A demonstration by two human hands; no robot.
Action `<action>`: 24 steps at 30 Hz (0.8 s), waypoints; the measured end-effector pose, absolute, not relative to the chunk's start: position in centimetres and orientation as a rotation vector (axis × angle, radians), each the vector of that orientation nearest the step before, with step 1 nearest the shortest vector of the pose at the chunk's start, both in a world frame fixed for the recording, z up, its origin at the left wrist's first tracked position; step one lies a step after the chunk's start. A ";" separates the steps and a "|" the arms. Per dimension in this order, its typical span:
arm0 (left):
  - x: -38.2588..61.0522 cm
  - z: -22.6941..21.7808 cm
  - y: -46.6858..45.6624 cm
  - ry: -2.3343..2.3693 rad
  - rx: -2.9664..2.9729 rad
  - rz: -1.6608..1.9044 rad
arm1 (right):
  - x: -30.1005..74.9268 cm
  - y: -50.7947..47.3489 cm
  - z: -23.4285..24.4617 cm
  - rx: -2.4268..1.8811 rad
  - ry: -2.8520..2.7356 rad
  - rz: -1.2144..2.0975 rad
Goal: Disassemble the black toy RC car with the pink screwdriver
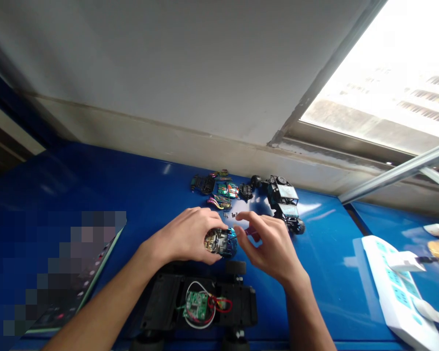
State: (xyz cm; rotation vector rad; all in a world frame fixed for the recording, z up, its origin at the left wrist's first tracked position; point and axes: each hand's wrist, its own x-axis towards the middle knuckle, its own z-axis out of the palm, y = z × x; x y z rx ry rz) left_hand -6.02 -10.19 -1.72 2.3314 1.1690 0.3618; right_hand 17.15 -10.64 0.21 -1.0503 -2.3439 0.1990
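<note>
1. Found left hand [190, 234] curled around small shiny part [223, 243], fingers and thumb on its sides.
2. Noted black chassis [164, 297] with green circuit board [195, 307] on worktop [322, 273], nearer than that part.
3. Observed right hand [269, 243] pinching partly hidden purple item [255, 235] just beside the part.
4. Recorded black toy vehicle [283, 195] beyond, white power strip [395, 287] far right.

Single head-worn camera looks forward and down from above and behind the grip of the left hand [193, 237], near enough to show both forearms [111, 295] on this side of it, wide enough to include blue tabletop [146, 200] around it, wall [168, 73] beyond it, and window [395, 87] far to its right.
</note>
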 end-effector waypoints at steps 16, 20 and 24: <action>-6.0 -1.7 -10.3 1.173 2.328 0.378 | 17.0 -10.6 0.3 -1.020 -2.276 0.345; -6.0 -1.6 -10.3 1.165 2.332 0.371 | 17.0 -10.6 0.2 -1.025 -2.256 0.323; -6.0 -1.6 -10.3 1.172 2.325 0.376 | 17.1 -10.4 -0.2 -1.083 -2.244 0.318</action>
